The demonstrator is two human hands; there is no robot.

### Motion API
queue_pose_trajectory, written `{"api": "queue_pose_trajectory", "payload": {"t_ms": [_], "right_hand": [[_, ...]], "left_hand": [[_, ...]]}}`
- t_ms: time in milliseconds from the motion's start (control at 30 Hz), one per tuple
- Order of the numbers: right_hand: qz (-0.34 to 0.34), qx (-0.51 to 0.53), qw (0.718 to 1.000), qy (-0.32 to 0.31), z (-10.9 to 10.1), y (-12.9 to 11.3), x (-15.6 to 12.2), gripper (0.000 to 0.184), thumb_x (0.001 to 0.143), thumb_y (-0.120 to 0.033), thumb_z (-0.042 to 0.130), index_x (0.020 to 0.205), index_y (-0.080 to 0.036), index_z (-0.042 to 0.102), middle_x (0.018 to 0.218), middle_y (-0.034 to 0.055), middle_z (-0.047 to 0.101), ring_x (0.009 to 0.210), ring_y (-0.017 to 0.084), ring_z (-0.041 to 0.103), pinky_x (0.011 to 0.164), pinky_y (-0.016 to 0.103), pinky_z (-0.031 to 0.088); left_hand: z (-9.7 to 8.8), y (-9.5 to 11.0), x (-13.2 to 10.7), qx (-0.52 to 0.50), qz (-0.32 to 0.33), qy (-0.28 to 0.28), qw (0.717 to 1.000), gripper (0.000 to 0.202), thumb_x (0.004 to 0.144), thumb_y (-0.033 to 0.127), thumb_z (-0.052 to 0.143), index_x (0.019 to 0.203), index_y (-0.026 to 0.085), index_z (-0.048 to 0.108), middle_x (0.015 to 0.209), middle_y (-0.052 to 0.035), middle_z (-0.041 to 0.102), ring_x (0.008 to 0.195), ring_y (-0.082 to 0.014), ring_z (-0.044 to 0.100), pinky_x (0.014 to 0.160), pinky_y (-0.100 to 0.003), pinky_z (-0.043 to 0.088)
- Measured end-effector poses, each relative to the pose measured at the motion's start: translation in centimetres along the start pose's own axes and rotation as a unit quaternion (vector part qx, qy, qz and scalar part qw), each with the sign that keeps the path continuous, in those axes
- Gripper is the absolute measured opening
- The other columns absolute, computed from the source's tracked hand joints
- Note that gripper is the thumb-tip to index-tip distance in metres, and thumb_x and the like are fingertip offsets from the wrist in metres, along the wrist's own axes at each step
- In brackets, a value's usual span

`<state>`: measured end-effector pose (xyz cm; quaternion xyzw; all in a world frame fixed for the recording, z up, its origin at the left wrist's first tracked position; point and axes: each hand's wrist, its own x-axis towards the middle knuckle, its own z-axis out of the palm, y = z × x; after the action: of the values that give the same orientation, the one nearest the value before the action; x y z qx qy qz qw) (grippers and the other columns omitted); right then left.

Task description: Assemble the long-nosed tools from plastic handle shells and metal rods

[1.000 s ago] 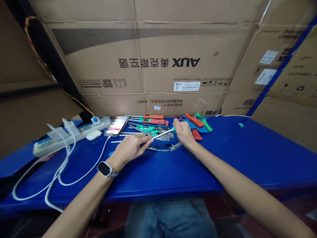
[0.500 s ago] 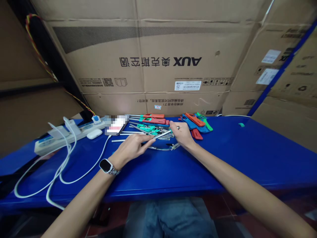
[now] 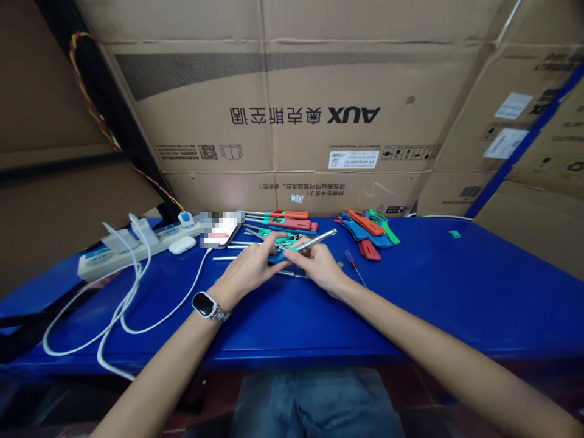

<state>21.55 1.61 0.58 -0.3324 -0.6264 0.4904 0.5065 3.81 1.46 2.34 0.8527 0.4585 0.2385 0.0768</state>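
My left hand (image 3: 249, 271), with a watch on its wrist, and my right hand (image 3: 318, 266) meet over the blue table (image 3: 410, 292). Together they grip a long lighter (image 3: 308, 242) with a blue handle and a metal tube that points up and to the right. Both hands have their fingers closed round it. Just behind them lies a pile of long lighters (image 3: 283, 226) with red, green and blue handles. A small red-handled screwdriver (image 3: 353, 263) lies on the table to the right of my right hand.
More coloured handles (image 3: 369, 228) lie at the back right of the pile. At the left stand a white power strip (image 3: 128, 246) with white cables (image 3: 123, 310), an earbud case (image 3: 182, 245) and a phone (image 3: 221, 231). Big cardboard boxes (image 3: 301, 109) wall the table's far edge.
My right hand has come left and nearer from the handle pile and now joins my left hand on the lighter. The lighter's tube now tilts up to the right. A screwdriver now shows on the table.
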Motion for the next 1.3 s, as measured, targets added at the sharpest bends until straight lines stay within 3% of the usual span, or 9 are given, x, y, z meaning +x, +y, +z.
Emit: {"api": "queue_pose_trajectory", "payload": {"t_ms": [100, 267, 400, 667, 800, 967, 1100, 1167, 1300], "right_hand": [[0.007, 0.014, 1.000, 0.000, 0.2, 0.1, 0.0, 0.037, 0.066, -0.049, 0.079, 0.072, -0.017, 0.061, 0.065, -0.0032, 0.056, 0.059, 0.010, 0.048, 0.052, 0.022, 0.038], [0.030, 0.049, 0.998, -0.034, -0.6, -0.1, -0.4, 0.036, 0.070, -0.045, 0.079, 0.090, -0.018, 0.064, 0.066, -0.0039, 0.056, 0.046, 0.006, 0.040, 0.038, 0.018, 0.030], [0.003, 0.042, 0.996, -0.076, -0.9, 0.1, -0.3, 0.036, 0.071, -0.045, 0.079, 0.088, -0.018, 0.064, 0.071, -0.0032, 0.057, 0.042, 0.005, 0.044, 0.035, 0.019, 0.035], [-0.043, -0.026, 0.987, -0.154, -1.7, -0.5, -0.2, 0.024, 0.081, -0.039, 0.072, 0.093, -0.018, 0.065, 0.071, -0.0034, 0.057, 0.046, 0.006, 0.047, 0.043, 0.020, 0.040], [-0.061, -0.035, 0.995, -0.077, -0.8, -0.9, -0.4, 0.023, 0.079, -0.038, 0.073, 0.086, -0.018, 0.064, 0.068, -0.0030, 0.058, 0.046, 0.006, 0.047, 0.042, 0.020, 0.038], [-0.061, -0.009, 0.998, 0.011, -0.3, -1.1, -0.3, 0.030, 0.075, -0.043, 0.075, 0.080, -0.017, 0.061, 0.061, -0.0038, 0.056, 0.041, 0.007, 0.046, 0.038, 0.021, 0.035], [-0.070, 0.003, 0.996, 0.060, -1.3, -1.2, -0.1, 0.035, 0.076, -0.049, 0.074, 0.080, -0.017, 0.061, 0.062, -0.0036, 0.054, 0.043, 0.008, 0.047, 0.038, 0.022, 0.037], [-0.067, 0.025, 0.993, 0.089, -1.6, -1.1, 0.1, 0.036, 0.075, -0.049, 0.074, 0.085, -0.018, 0.060, 0.063, -0.0039, 0.054, 0.043, 0.008, 0.046, 0.038, 0.022, 0.038], [-0.045, 0.061, 0.990, 0.120, -1.4, -0.7, 0.2, 0.039, 0.074, -0.050, 0.076, 0.084, -0.017, 0.058, 0.059, -0.0043, 0.055, 0.041, 0.007, 0.043, 0.035, 0.021, 0.034]], "left_hand": [[0.0, 0.4, 0.1, -0.002, 0.009, -0.005, 1.000, 0.050, 0.089, 0.027, 0.061, 0.135, 0.023, 0.041, 0.095, -0.0049, 0.074, 0.090, -0.0275, 0.072, 0.070, -0.031, 0.049], [-0.1, 0.7, -0.1, -0.008, 0.004, 0.007, 1.000, 0.049, 0.089, 0.027, 0.061, 0.134, 0.022, 0.042, 0.093, -0.0051, 0.075, 0.089, -0.0278, 0.072, 0.070, -0.032, 0.050], [-0.3, 0.9, -0.4, -0.005, -0.003, 0.000, 1.000, 0.054, 0.087, 0.021, 0.060, 0.137, 0.025, 0.040, 0.101, -0.0063, 0.075, 0.096, -0.0302, 0.071, 0.072, -0.033, 0.051], [-0.6, 0.8, -0.5, -0.166, 0.045, -0.020, 0.985, 0.047, 0.083, 0.017, 0.062, 0.127, 0.023, 0.045, 0.106, -0.0054, 0.073, 0.101, -0.0243, 0.070, 0.083, -0.031, 0.051], [-0.1, 0.9, -0.2, -0.183, 0.043, 0.006, 0.982, 0.045, 0.082, 0.015, 0.061, 0.124, 0.022, 0.046, 0.091, -0.0019, 0.072, 0.086, -0.0216, 0.071, 0.076, -0.029, 0.050], [-0.3, 0.8, -0.2, -0.141, 0.050, 0.059, 0.987, 0.057, 0.084, 0.022, 0.063, 0.136, 0.021, 0.040, 0.086, -0.0012, 0.071, 0.077, -0.0189, 0.068, 0.071, -0.027, 0.048], [-0.9, 0.2, -0.4, 0.025, 0.044, 0.058, 0.997, 0.032, 0.093, 0.047, 0.056, 0.109, 0.019, 0.062, 0.073, -0.0030, 0.068, 0.067, -0.0211, 0.067, 0.062, -0.027, 0.044], [-0.9, -0.1, -0.4, 0.085, 0.044, 0.036, 0.995, 0.038, 0.097, 0.052, 0.047, 0.097, 0.018, 0.065, 0.069, -0.0046, 0.068, 0.065, -0.0219, 0.067, 0.058, -0.027, 0.041], [-0.4, -0.2, -0.3, 0.116, 0.036, 0.028, 0.992, 0.038, 0.100, 0.049, 0.041, 0.103, 0.017, 0.062, 0.072, -0.0062, 0.069, 0.067, -0.0243, 0.069, 0.056, -0.027, 0.041]]}}
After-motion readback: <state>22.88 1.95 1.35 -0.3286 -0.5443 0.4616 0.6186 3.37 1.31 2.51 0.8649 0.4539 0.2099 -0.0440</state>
